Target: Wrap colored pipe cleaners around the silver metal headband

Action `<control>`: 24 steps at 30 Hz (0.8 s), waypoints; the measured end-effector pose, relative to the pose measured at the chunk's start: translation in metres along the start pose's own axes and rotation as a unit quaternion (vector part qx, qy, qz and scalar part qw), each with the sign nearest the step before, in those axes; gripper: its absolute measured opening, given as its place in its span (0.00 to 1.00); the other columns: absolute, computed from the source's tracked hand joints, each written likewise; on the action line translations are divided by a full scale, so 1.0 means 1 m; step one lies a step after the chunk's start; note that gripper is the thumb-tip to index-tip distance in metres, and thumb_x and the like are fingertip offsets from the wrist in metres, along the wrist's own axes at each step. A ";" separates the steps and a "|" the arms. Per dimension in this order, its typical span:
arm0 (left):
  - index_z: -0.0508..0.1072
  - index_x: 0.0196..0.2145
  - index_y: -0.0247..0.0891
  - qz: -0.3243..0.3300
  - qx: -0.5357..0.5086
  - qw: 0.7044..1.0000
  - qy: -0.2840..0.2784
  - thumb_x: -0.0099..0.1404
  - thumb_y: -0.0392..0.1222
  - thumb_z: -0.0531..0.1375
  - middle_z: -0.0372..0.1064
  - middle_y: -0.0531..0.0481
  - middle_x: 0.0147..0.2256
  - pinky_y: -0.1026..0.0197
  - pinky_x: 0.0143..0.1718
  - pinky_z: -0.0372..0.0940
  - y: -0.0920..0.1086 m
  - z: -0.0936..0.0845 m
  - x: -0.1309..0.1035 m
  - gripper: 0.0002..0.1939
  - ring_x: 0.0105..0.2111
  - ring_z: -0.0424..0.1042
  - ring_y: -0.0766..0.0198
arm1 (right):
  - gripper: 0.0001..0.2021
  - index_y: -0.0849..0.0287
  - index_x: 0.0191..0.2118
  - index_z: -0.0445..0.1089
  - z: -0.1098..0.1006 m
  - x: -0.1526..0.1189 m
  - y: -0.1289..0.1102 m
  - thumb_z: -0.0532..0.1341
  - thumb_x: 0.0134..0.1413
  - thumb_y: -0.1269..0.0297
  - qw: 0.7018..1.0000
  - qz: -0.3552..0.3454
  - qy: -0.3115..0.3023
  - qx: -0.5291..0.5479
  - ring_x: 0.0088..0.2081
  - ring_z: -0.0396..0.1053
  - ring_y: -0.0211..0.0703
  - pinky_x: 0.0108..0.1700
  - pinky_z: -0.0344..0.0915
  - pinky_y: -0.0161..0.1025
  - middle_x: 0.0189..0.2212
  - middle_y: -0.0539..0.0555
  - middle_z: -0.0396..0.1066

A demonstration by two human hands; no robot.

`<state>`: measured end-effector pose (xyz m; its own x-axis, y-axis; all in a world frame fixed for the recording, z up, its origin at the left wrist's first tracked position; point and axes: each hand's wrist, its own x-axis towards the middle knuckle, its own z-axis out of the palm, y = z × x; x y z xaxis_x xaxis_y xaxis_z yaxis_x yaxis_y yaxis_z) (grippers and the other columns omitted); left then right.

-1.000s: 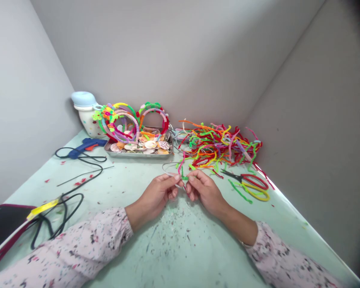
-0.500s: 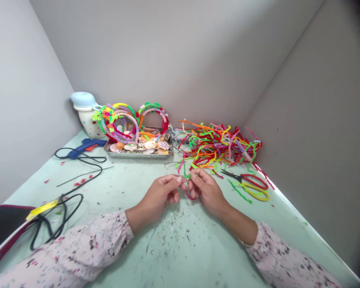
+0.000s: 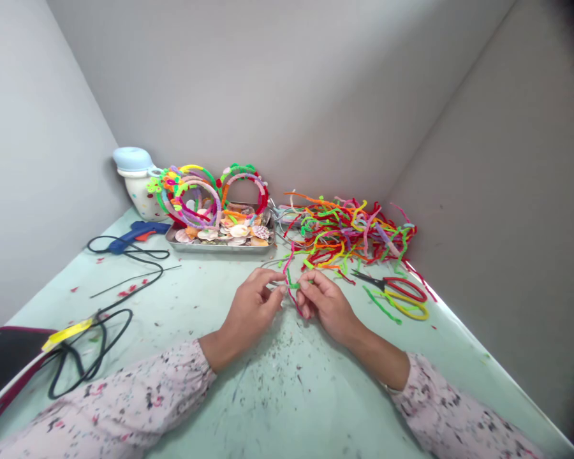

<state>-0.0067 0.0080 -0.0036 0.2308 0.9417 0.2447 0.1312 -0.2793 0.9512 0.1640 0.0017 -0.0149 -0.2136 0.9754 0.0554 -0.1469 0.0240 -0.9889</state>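
Note:
My right hand point(image 3: 326, 299) pinches a short green pipe cleaner point(image 3: 293, 285) crossed with a pink-red pipe cleaner point(image 3: 291, 298). The pink-red one runs up past the green piece and down to my right fingers. Facing it, my left hand point(image 3: 256, 305) has thumb and index finger apart, with the index tip close to the crossing. Whether that tip touches the strands I cannot tell. Behind my right hand lies a tangled heap of coloured pipe cleaners point(image 3: 349, 233). Scissors point(image 3: 397, 292) with red and yellow handles rest to its right, beside a loose green pipe cleaner point(image 3: 383, 307).
A metal tray point(image 3: 220, 247) of shells point(image 3: 239, 231) stands at the back, with wrapped headbands point(image 3: 198, 197) on it. Left of it are a blue glue gun point(image 3: 129, 237), a white pot with a blue lid point(image 3: 136, 182) and a looping black cable point(image 3: 106, 319). Grey walls enclose the table.
My left thumb and index finger have parted from their pinch. The green and pink-red pipe cleaners now show between my hands, while my right hand stays nearly in place.

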 end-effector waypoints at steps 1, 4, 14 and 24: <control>0.74 0.40 0.38 -0.002 0.000 1.000 -0.013 0.60 0.43 0.59 0.66 0.46 0.40 0.65 0.25 0.61 -0.001 0.001 0.000 0.11 0.24 0.66 0.69 | 0.10 0.57 0.32 0.62 0.000 0.000 0.000 0.57 0.57 0.56 1.000 -0.001 -0.004 -0.005 0.18 0.60 0.31 0.21 0.56 0.30 0.21 0.45 0.66; 0.74 0.37 0.38 -0.003 0.003 0.999 -0.048 0.62 0.43 0.56 0.67 0.48 0.36 0.65 0.25 0.60 -0.002 0.002 0.000 0.10 0.23 0.66 0.69 | 0.10 0.57 0.33 0.62 0.000 0.000 0.000 0.57 0.57 0.56 1.000 0.003 -0.015 -0.021 0.18 0.61 0.31 0.21 0.55 0.30 0.22 0.45 0.66; 0.73 0.35 0.37 -0.013 0.015 0.999 -0.049 0.62 0.42 0.55 0.65 0.51 0.30 0.66 0.24 0.57 -0.003 0.002 0.000 0.08 0.22 0.63 0.69 | 0.11 0.57 0.33 0.62 0.000 0.000 0.001 0.57 0.57 0.55 1.000 0.007 -0.008 -0.016 0.18 0.60 0.31 0.21 0.55 0.30 0.22 0.45 0.66; 0.75 0.31 0.38 -0.005 0.011 1.000 -0.020 0.59 0.38 0.57 0.66 0.51 0.28 0.66 0.26 0.57 0.001 0.001 0.001 0.06 0.23 0.62 0.68 | 0.12 0.57 0.32 0.62 0.000 0.000 0.000 0.58 0.56 0.54 1.000 0.012 -0.008 -0.012 0.18 0.60 0.32 0.21 0.56 0.30 0.21 0.46 0.66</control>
<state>-0.0055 0.0087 -0.0026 0.2679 0.9363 0.2272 0.1552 -0.2746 0.9489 0.1639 0.0017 -0.0151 -0.2330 0.9719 0.0339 -0.1187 0.0062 -0.9929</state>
